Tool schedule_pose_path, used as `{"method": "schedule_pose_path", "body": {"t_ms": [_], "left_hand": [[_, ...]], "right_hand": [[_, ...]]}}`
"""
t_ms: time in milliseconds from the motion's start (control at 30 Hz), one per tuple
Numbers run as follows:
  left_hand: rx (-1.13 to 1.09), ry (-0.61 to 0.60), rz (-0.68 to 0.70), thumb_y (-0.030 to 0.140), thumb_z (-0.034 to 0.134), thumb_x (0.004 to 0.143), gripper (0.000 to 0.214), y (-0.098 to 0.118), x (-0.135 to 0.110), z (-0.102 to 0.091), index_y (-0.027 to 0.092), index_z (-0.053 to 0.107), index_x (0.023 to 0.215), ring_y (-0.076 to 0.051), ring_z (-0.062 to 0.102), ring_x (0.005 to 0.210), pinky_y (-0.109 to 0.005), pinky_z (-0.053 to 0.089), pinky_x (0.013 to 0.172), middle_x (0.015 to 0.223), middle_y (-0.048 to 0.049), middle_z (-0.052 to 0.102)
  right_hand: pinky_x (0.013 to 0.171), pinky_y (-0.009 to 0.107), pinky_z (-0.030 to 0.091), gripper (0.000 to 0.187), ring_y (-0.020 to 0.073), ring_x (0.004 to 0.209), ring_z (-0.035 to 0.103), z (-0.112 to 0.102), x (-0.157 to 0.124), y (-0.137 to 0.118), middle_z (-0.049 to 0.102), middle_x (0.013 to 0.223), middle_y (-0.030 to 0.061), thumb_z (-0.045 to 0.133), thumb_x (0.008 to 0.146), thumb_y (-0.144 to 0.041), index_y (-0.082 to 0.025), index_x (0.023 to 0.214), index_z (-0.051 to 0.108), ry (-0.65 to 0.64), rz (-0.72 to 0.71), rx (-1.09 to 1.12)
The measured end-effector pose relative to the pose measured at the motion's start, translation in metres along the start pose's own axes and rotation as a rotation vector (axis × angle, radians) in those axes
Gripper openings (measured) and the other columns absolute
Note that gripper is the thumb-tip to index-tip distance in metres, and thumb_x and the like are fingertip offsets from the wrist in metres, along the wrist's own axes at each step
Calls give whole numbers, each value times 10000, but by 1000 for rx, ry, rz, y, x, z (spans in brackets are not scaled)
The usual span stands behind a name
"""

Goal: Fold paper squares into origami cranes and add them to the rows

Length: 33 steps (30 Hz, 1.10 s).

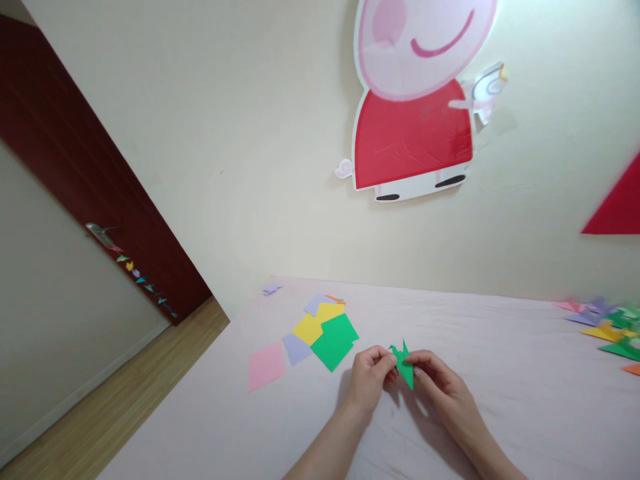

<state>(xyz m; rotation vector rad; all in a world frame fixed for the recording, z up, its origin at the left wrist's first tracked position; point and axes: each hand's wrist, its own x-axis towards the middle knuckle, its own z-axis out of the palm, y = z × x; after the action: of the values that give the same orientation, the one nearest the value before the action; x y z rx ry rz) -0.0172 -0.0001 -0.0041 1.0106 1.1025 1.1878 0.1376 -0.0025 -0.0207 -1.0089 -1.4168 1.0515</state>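
Note:
Both my hands pinch a small folded green paper figure [404, 363] just above the pale pink surface [500, 400]. My left hand [369, 380] grips its left tip with closed fingers. My right hand [440, 387] holds its right side, thumb and fingers pressed together. To the left of my hands lies a loose pile of flat paper squares: green [334, 341], yellow [315, 323], lilac [297, 348] and pink [267, 365].
Several folded paper figures [607, 323] in mixed colours lie at the far right edge. A small lilac piece [273, 289] sits near the wall. A cartoon pig sticker [415, 100] is on the wall. A dark red door [100, 200] and wooden floor [100, 413] are to the left.

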Motion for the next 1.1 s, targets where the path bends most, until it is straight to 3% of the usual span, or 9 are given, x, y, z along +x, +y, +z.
{"method": "schedule_pose_path", "body": {"t_ms": [500, 700, 933, 1100], "left_hand": [[-24, 1, -27, 421, 677, 681, 285, 4, -1, -1, 176, 573, 578, -123, 467, 527, -244, 363, 569, 541, 12, 556], [4, -7, -13, 431, 688, 689, 298, 5, -3, 0, 179, 574, 577, -129, 462, 546, -245, 350, 569, 531, 25, 523], [49, -82, -1, 422, 661, 699, 276, 7, -7, 2, 181, 555, 618, -122, 421, 538, -244, 316, 544, 549, 30, 498], [225, -40, 105, 419, 715, 685, 289, 2, -8, 5, 189, 542, 654, -118, 396, 567, -238, 311, 556, 576, 52, 452]], "right_hand": [[774, 306, 532, 245, 232, 901, 648, 0, 0, 2, 696, 899, 58, 618, 836, -455, -224, 897, 673, -30, -18, 11], [701, 294, 530, 284, 210, 794, 644, 3, -1, -1, 693, 848, 53, 705, 770, -480, -210, 850, 673, -20, 27, 73], [595, 264, 495, 383, 162, 624, 583, 2, 3, -9, 630, 648, 8, 753, 685, -555, -189, 690, 640, 62, 138, 93], [584, 262, 487, 419, 161, 628, 574, 2, 5, -8, 604, 647, -4, 809, 611, -555, -197, 700, 611, 128, 146, 138]]}}
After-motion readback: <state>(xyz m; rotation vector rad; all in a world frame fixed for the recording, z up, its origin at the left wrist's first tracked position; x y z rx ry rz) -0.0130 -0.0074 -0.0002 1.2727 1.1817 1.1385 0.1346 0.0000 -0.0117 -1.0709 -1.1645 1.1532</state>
